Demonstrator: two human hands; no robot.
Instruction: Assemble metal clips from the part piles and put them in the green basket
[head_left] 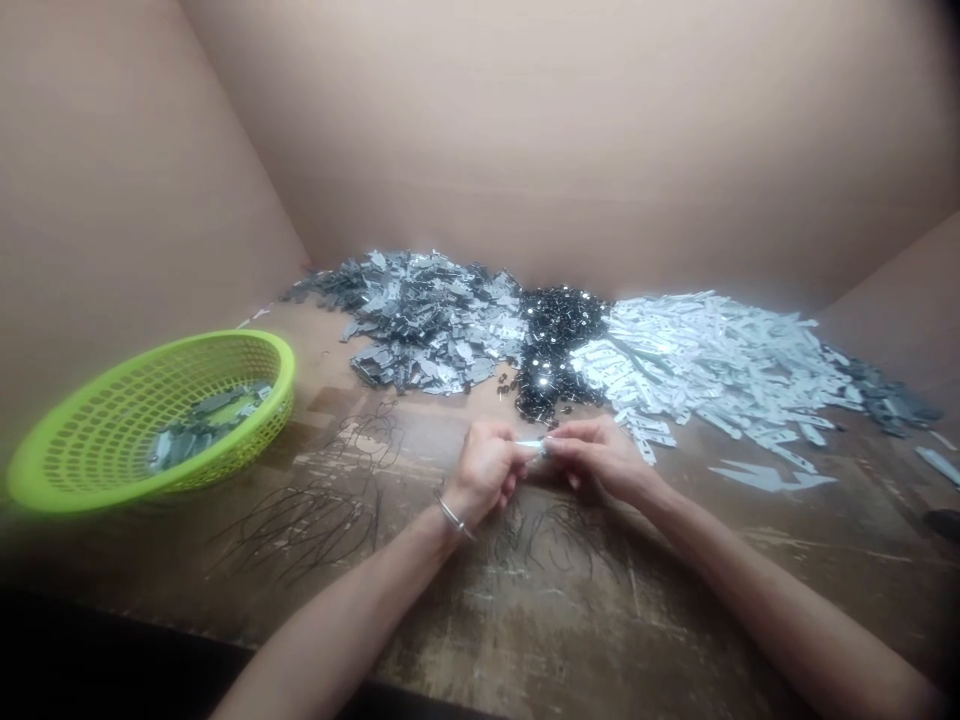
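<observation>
My left hand (489, 465), with a silver bangle at the wrist, pinches a small, light, flat strip (529, 444) that looks like one of the white pieces. Its far end meets the fingertips of my right hand (596, 455), which are closed there too. Whatever else lies between those right fingertips is too small to make out. Just beyond my hands is a heap of small dark round-headed fasteners (559, 335). A large pile of white flat strips with holes (712, 360) spreads behind my right hand. Grey flat metal plates (442, 320) are heaped behind my left.
A yellow-green plastic basket (281, 375) at the left contains some grey metal pieces (195, 430). Thin dark wires or threads (315, 520) lie on the worn wooden table (525, 620). Darker pieces (892, 400) lie at the far right. Cardboard-coloured walls (562, 130) enclose the back and sides.
</observation>
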